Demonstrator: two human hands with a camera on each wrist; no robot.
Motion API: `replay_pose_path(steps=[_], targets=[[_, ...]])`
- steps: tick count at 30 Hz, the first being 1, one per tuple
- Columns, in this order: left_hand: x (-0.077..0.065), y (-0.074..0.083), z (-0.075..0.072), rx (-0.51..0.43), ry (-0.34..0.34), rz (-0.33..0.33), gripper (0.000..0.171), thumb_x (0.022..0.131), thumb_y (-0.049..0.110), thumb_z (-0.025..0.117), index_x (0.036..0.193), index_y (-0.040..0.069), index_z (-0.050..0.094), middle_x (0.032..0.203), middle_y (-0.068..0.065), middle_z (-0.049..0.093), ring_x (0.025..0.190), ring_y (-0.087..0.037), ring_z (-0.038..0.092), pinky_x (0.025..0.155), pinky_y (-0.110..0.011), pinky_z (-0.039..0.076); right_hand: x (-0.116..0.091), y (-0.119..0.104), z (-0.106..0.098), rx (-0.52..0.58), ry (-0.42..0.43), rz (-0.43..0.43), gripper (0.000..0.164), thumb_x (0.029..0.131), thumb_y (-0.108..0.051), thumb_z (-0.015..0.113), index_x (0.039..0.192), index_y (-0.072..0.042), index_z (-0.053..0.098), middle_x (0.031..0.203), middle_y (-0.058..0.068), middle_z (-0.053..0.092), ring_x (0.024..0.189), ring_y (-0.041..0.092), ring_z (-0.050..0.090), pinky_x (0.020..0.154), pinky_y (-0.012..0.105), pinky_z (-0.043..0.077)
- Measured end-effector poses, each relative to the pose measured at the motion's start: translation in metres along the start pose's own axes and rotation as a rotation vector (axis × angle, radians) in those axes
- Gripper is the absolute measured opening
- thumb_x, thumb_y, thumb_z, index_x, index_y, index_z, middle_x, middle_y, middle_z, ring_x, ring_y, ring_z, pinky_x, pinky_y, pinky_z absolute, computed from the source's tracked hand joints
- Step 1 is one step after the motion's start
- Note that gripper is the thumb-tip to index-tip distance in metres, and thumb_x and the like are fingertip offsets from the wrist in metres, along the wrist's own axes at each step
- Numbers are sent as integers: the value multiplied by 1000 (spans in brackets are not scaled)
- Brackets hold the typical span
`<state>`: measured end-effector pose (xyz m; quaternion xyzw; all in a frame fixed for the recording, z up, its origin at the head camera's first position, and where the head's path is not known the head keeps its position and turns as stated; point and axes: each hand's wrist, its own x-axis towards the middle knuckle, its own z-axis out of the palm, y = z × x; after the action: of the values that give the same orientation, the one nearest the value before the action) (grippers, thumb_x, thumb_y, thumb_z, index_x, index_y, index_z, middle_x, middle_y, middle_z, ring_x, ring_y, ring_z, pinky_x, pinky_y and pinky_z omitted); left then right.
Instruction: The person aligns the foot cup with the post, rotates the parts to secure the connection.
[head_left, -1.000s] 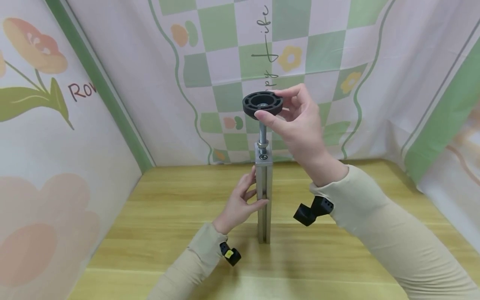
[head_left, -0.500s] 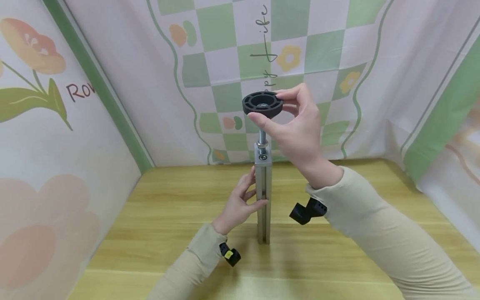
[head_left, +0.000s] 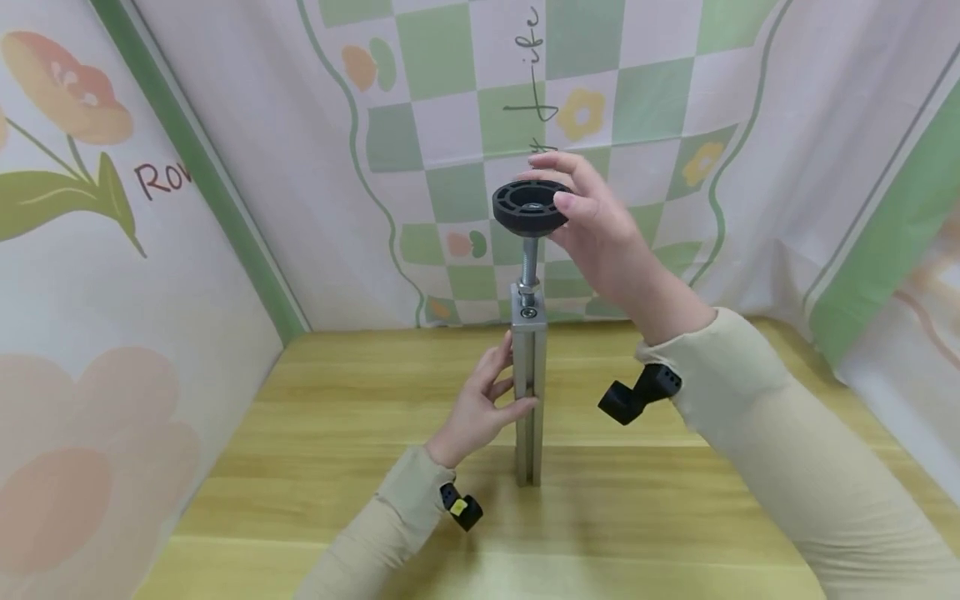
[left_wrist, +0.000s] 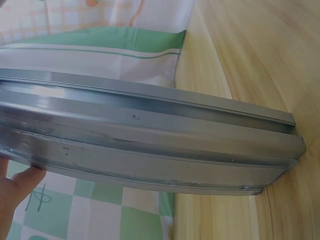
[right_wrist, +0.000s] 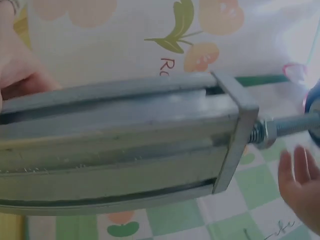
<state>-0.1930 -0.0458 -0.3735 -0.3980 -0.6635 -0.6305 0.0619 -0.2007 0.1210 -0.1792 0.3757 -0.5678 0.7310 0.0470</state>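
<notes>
An aluminium profile point(head_left: 529, 400) stands upright on the wooden table, with an end plate point(head_left: 528, 315) on top. From the plate rises a threaded rod point(head_left: 530, 260) with a hex nut point(head_left: 528, 287) low on it. A round black levelling foot point(head_left: 531, 218) sits at the rod's upper end, hollow side up. My left hand point(head_left: 480, 408) grips the profile at mid-height, thumb across the near face, other fingers partly hidden behind. My right hand point(head_left: 603, 229) holds the foot's rim from the right, thumb on the near side and fingers around the far side.
Wood-grain table point(head_left: 337, 417) surrounds the profile's base. Behind it hangs a patterned cloth point(head_left: 435, 50) with green checks, and another printed cloth point(head_left: 67, 292) covers the left side. Small black wrist cameras sit at the left cuff point(head_left: 461, 508) and right cuff point(head_left: 637, 393).
My right hand has turned around the foot's rim, its thumb moving from the near left edge to the right and its fingers reaching farther over the back. The left hand keeps its place.
</notes>
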Motion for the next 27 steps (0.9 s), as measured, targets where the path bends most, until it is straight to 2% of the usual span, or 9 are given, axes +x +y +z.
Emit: replay_pose_path(steps=[4,8,11,13,18,20,27], targets=[[1,1,0,10,4,0,104,80,-13,66,142,55,16,138,-24,35,124,-33,42,95,-37,49,5,3,-7,150,-106,77,50,91,-28,46,137,-12,38,132,14,47,114,21,50,102,37,37],[0,1,0,16,5,-3,104,80,-13,65,141,56,16,140,-24,34,123,-34,42,95,-36,49,4,4,-8,253,-123,92,45,91,-23,40,135,-15,42,133,15,47,114,23,50,98,34,40],[0,2,0,18,7,-9,104,81,-13,65,141,56,16,140,-23,34,124,-34,42,96,-38,49,4,4,-7,276,-123,88,40,91,-20,39,130,-16,49,132,15,47,113,25,49,96,33,40],[0,2,-1,17,5,-9,103,81,-12,65,144,52,15,140,-23,34,124,-33,42,96,-38,48,4,5,-8,283,-125,81,37,92,-18,39,126,-16,53,131,15,46,113,25,48,95,32,40],[0,3,-1,12,2,-20,102,81,-11,65,144,52,15,141,-22,34,124,-32,41,96,-33,48,3,9,-10,292,-138,49,33,94,-16,43,125,-15,51,127,15,44,114,23,48,97,29,42],[1,3,-1,11,4,-23,103,81,-12,65,140,56,17,140,-22,34,124,-33,41,96,-31,48,2,10,-11,281,-136,38,32,93,-16,47,125,-13,51,126,15,45,114,23,49,97,28,42],[2,2,3,-6,3,-21,104,81,-13,65,140,57,17,140,-23,33,124,-34,41,97,-37,48,-2,9,-8,258,-90,-12,28,92,-17,55,119,-10,52,121,13,47,113,21,51,96,28,44]])
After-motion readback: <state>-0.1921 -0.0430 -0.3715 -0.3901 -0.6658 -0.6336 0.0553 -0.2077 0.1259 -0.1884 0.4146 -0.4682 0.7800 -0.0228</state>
